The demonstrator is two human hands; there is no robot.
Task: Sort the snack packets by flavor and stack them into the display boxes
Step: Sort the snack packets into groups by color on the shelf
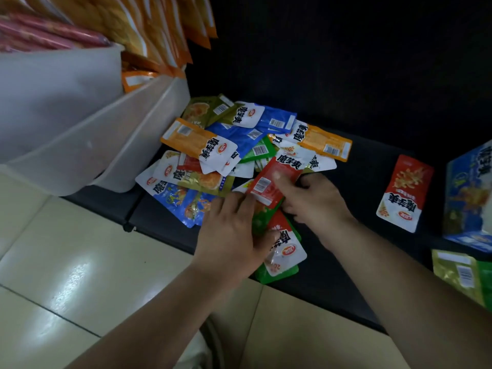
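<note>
A mixed pile of snack packets [239, 145] in orange, blue, green, olive and red lies on a dark shelf [359, 182]. My right hand [314, 201] pinches a red packet [269, 182] at the pile's front edge, thumb on top. My left hand [231, 235] lies flat on the packets beside it, fingers straight, thumb touching a red-and-white packet [286, 249] stacked on a green one [277, 272]. A single red packet [406, 193] lies apart to the right. A blue display box [468, 193] stands at the right edge.
White plastic bins [87, 123] stand at the left, with orange packets [159, 27] and pink sausages [53, 33] above them. An olive and green packet stack [460, 275] sits at the lower right. Beige floor tiles [80, 262] lie below the shelf.
</note>
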